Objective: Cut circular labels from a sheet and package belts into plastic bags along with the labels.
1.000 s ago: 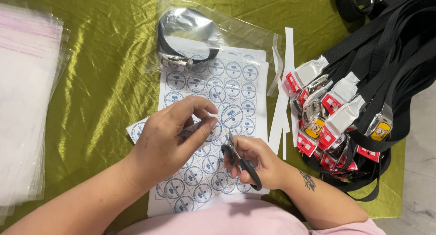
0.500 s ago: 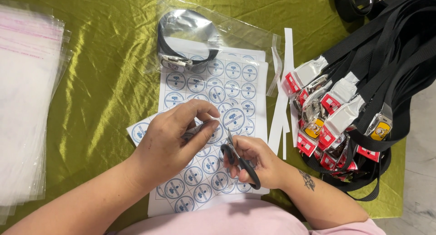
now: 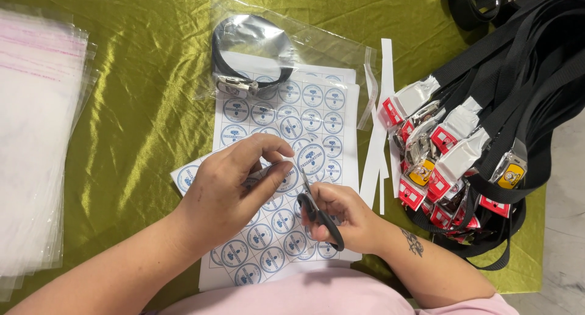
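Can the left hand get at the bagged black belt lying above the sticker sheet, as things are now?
Probably yes, but not freely. The left hand pinches a strip of round stickers, so it must let go first. Between it and the bagged belt lies only the flat sticker sheet; nothing stands in the way.

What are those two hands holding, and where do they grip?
The right hand holds black-handled scissors by the handle loops. The left hand pinches a sticker strip at its end.

- small black-handled scissors (image 3: 318,214), blades pointing up over the sheet, gripped at the handles
- strip of round blue-and-white stickers (image 3: 189,176), pinched, lying slanted across the bigger sticker sheet (image 3: 304,117)
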